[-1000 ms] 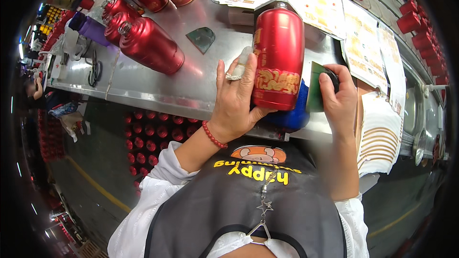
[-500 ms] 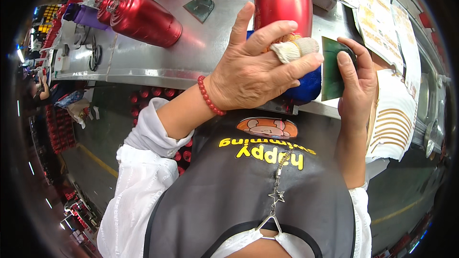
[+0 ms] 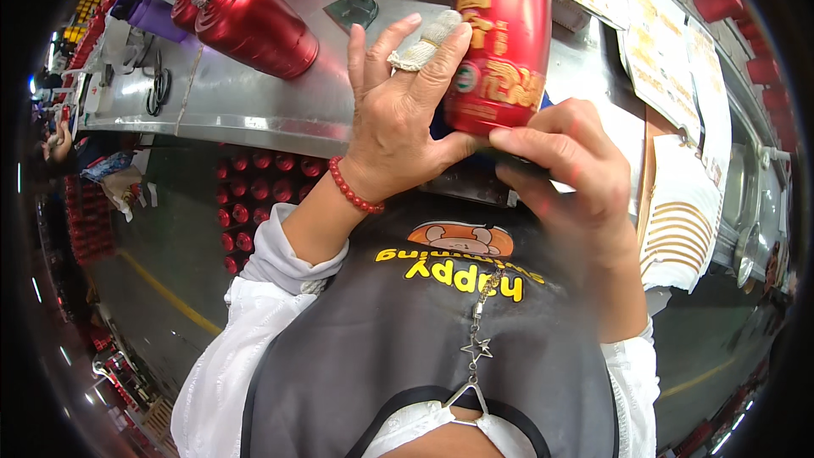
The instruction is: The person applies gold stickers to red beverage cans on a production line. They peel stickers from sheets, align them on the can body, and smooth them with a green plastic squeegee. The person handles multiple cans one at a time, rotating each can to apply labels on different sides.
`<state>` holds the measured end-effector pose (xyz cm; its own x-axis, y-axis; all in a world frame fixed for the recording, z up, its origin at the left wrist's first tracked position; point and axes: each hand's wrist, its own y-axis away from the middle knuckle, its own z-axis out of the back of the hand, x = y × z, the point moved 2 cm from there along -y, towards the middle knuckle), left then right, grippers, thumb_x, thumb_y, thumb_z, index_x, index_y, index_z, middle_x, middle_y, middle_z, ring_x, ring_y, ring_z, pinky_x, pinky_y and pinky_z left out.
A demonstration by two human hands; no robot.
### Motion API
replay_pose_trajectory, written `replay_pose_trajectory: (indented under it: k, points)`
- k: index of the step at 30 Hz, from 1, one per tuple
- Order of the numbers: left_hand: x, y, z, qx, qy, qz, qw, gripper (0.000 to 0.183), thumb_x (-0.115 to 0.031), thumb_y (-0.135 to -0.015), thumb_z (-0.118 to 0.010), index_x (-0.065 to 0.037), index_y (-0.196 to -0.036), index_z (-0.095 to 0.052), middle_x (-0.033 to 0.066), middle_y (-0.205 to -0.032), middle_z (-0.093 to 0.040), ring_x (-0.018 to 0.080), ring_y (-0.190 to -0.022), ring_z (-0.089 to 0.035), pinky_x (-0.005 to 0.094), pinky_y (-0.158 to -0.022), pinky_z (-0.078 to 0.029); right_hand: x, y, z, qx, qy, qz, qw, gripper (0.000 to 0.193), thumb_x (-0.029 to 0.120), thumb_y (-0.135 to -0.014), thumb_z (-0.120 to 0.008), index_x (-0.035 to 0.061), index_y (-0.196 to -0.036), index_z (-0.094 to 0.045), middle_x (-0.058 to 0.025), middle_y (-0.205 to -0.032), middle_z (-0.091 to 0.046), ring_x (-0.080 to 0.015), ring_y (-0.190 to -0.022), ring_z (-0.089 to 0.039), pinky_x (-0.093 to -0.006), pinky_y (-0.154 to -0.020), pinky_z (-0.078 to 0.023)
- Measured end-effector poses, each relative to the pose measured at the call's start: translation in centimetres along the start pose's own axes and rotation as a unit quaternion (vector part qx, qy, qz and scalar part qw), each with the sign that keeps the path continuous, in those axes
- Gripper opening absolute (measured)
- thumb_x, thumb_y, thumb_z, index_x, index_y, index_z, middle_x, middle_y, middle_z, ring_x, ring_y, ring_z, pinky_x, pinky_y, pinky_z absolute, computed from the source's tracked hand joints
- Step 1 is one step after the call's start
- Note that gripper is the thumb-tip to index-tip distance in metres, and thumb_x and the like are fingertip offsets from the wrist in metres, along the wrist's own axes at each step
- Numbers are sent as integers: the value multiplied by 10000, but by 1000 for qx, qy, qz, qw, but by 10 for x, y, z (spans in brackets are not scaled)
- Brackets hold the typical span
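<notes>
A shiny red bottle [image 3: 500,38] with gold decoration lies with its base toward me, over a blue support that shows only in part. My left hand [image 3: 403,114] is spread along its left side, holding it with the index finger against the wall and the thumb across the base. A pale cloth wrap [image 3: 428,42] covers one finger of this hand. At the base's right edge is my right hand [image 3: 581,157], blurred, with fingers closed on a dark green flat sheet [image 3: 521,161] seen nearly edge-on. A similar dark green piece [image 3: 352,10] lies on the metal table.
More red bottles [image 3: 254,25] and a purple bottle [image 3: 153,15] stand at the left of the metal table [image 3: 254,110]. Black scissors [image 3: 158,85] lie near them. Printed sheets [image 3: 666,59] and a white sheet with brown curved strips [image 3: 687,212] are at the right.
The bottle's gold decoration has come into view. My left hand has moved left, off the bottle's front. My right hand has moved left to the base, tilting the green sheet edge-on.
</notes>
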<state>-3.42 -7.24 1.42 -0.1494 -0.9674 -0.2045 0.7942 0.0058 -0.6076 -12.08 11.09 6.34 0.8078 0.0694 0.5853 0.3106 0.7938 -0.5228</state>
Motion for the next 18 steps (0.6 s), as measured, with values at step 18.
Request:
replay_pose_trajectory:
  k: [18]
  points:
    - [0,4,-6,-23,152,84,984,897,-546,-784,-761,-86,-1490,-453,121,-1190,-665,345,-1376,-375,615,-1181,-69,-12,6,-2,-46,-86,-22,995,339,-31,-710,-775,19,-1043,-731,-57,-839,-582,-185,-735,-569,-277,-614,-471]
